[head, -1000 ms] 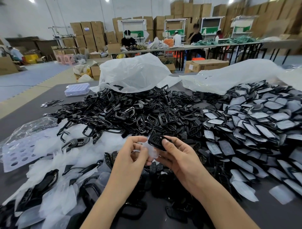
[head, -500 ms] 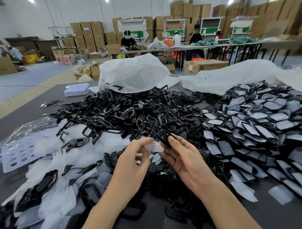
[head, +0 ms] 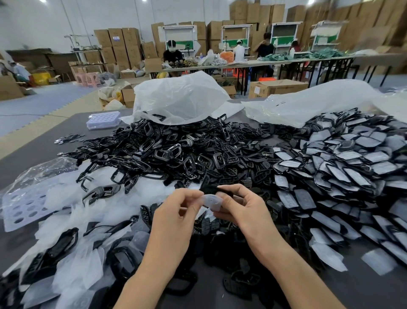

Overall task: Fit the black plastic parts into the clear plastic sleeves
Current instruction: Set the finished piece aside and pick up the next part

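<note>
Beside the heap of black plastic frames [head: 167, 154], left hand [head: 174, 212] pinches a clear plastic sleeve [head: 212, 201]; right hand [head: 245, 209] pinches a small black part [head: 208, 190].

Bright, even light comes from ceiling lamps [head: 311, 1] far beyond the left hand [head: 176, 211]; shadows under it are soft. Glossy frames [head: 167, 152] beyond it show white glints. The clear sleeve [head: 212, 201] and black part [head: 209, 189] at the right hand [head: 242, 209] look slightly smeared. Edges bow and blur.
</note>
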Action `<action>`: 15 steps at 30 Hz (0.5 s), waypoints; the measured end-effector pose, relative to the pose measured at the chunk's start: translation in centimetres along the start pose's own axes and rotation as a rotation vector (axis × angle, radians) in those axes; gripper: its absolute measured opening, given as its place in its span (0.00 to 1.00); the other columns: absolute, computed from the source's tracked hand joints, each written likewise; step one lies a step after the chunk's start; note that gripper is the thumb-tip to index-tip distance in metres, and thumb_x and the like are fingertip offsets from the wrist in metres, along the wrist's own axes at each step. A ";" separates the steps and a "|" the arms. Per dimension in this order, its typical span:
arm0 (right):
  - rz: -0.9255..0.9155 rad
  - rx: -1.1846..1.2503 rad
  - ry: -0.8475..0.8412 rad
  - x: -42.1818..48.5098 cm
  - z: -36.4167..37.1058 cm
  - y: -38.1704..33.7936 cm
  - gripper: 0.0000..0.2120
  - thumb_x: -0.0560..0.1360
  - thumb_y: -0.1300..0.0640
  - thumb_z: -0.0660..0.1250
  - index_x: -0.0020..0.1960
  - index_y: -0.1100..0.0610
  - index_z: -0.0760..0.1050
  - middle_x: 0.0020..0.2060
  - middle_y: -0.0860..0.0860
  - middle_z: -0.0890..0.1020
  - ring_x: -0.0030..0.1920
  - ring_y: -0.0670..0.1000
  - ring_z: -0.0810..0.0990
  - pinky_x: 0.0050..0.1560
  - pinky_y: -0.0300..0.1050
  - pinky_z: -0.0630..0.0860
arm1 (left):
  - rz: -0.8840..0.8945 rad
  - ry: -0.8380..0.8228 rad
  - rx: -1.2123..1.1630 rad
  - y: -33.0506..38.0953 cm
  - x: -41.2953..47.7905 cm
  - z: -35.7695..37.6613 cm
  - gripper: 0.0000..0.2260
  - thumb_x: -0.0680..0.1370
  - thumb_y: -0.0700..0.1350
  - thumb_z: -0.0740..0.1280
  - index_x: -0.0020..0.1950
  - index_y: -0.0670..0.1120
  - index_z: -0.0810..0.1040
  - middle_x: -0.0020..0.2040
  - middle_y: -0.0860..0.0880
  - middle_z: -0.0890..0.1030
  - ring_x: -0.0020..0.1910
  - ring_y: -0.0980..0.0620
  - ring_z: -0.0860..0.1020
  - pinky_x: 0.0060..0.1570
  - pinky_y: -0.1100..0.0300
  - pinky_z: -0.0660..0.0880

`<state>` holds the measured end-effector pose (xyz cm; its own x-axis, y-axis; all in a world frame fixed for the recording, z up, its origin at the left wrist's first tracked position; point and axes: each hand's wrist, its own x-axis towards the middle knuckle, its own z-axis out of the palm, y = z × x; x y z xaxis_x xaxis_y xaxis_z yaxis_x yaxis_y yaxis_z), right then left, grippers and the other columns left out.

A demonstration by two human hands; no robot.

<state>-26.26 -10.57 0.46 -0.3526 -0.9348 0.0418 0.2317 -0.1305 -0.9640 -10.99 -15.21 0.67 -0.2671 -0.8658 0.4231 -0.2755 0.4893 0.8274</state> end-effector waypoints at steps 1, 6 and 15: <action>-0.004 -0.010 -0.013 -0.1 0.1 0.0 0.04 0.78 0.61 0.71 0.53 0.57 0.82 0.40 0.56 0.87 0.42 0.52 0.87 0.44 0.40 0.82 | 0.002 0.029 -0.014 -0.1 0.1 0.0 0.07 0.78 0.45 0.71 0.47 0.59 0.81 0.46 0.61 0.81 0.44 0.58 0.80 0.43 0.65 0.75; -0.028 -0.050 -0.056 -0.3 0.3 0.0 0.05 0.78 0.60 0.73 0.54 0.57 0.83 0.40 0.56 0.88 0.42 0.52 0.87 0.45 0.41 0.83 | -0.062 0.025 -0.102 -0.3 0.1 0.0 0.09 0.78 0.42 0.71 0.45 0.57 0.80 0.45 0.58 0.82 0.42 0.55 0.81 0.45 0.54 0.79; -0.020 -0.038 -0.116 -0.1 0.6 0.5 0.06 0.76 0.50 0.71 0.51 0.50 0.85 0.45 0.56 0.88 0.45 0.55 0.88 0.47 0.42 0.83 | -0.151 0.015 -0.244 -0.4 0.1 0.0 0.08 0.79 0.42 0.70 0.47 0.56 0.77 0.39 0.48 0.82 0.36 0.51 0.81 0.40 0.58 0.78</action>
<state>-25.59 -10.76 0.16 -0.2495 -0.9642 0.0895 0.1906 -0.1395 -0.9717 -10.95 -15.52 0.38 -0.2260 -0.9292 0.2923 -0.0799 0.3167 0.9452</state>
